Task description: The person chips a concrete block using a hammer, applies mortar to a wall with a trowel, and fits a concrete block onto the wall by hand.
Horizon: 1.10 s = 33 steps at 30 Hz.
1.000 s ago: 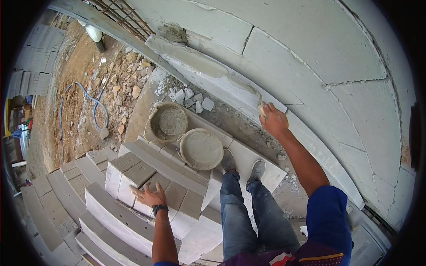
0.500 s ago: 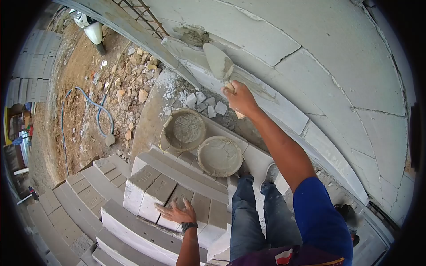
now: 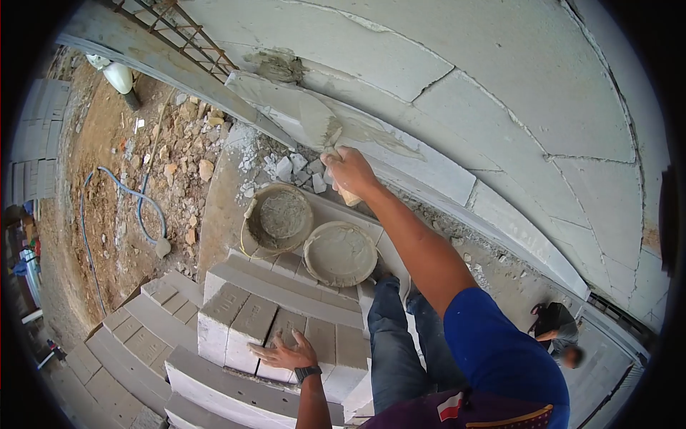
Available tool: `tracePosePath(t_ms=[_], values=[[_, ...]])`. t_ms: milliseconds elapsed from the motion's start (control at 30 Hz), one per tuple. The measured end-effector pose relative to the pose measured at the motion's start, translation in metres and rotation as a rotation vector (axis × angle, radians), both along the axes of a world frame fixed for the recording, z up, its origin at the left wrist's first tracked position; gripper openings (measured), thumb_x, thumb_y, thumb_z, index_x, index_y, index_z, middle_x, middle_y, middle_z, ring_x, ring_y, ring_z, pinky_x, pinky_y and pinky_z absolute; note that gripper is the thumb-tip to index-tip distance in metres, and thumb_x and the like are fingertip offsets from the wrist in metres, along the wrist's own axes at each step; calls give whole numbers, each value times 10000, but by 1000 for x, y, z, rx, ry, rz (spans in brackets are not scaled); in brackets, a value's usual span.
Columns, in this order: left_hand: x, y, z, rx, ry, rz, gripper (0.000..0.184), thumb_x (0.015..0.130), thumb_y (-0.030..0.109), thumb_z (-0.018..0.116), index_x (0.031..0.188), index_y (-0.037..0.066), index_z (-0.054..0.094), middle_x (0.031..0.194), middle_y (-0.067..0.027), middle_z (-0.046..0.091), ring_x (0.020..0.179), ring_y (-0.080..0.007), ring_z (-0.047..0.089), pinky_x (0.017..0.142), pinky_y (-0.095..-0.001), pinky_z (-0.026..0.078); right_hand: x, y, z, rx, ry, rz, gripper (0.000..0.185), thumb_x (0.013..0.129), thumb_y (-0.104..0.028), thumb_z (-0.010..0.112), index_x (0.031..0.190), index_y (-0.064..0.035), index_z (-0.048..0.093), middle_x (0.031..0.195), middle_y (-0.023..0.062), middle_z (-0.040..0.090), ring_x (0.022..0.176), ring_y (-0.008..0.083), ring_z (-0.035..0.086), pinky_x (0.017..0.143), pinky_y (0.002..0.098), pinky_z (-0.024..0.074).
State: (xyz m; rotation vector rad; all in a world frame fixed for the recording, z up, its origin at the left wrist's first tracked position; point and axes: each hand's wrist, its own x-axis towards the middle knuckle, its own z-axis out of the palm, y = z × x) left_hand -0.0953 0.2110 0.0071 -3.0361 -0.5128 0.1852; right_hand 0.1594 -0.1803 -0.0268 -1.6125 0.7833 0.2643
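My right hand [image 3: 348, 174] is closed around the wooden handle of a trowel. The trowel's blade [image 3: 317, 120], partly smeared by motion, is over the top of a long pale block [image 3: 451, 179] at the foot of the wall; whether it touches is unclear. Wet grey mortar [image 3: 389, 139] is spread along that block beside the blade. My left hand [image 3: 287, 353], with a watch on the wrist, lies with fingers spread on a stack of pale blocks [image 3: 251, 314]. Between my hands stand two buckets of mortar, a left bucket [image 3: 269, 194] and a right bucket [image 3: 327, 277].
A block wall [image 3: 514, 93] rises on the right. Rubble [image 3: 284, 169] lies beyond the buckets. A metal rebar frame [image 3: 189, 36] stands at the top. A blue hose [image 3: 125, 187] crosses dirt ground on the left. Another person [image 3: 557, 332] is at lower right.
The view has shifted, and the scene sits further left. My right hand has drawn the trowel slightly nearer along the block. My left hand stays on the stack. The other person shows more fully.
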Motion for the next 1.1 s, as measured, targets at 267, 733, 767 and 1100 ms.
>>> tracePosePath(t_ms=[267, 733, 767, 1100], values=[[5, -11, 9, -1, 76, 67, 420, 802, 298, 843, 1179, 213, 678, 1704, -258, 54, 1566, -476, 82, 1212, -665, 176, -135, -16, -9, -20, 42, -192, 429, 1030, -409, 598, 1005, 19, 593, 656, 130, 625, 518, 245, 651, 568, 407, 525], [2, -3, 0, 79, 45, 12, 449, 799, 419, 835, 1162, 177, 730, 1696, -257, 123, 1541, -477, 180, 1207, -624, 222, -277, -64, -1, 0, 46, -339, 401, 1014, -376, 639, 982, 23, 610, 702, 105, 639, 525, 228, 646, 567, 382, 533], [1, -4, 0, 81, 41, 12, 451, 797, 421, 836, 1162, 177, 731, 1694, -259, 127, 1539, -477, 184, 1207, -622, 224, -286, -68, 1, -9, 44, -327, 406, 1013, -378, 638, 994, 27, 616, 706, 113, 644, 529, 245, 651, 574, 386, 538], [8, -21, 23, 1, 40, 71, 440, 788, 360, 845, 1158, 156, 725, 1690, -275, 111, 1544, -489, 149, 1223, -627, 190, -334, -128, -2, -1090, -15, 262, 460, 962, -319, 656, 1309, -22, 597, 1155, 192, 631, 1008, 390, 675, 856, 483, 568]])
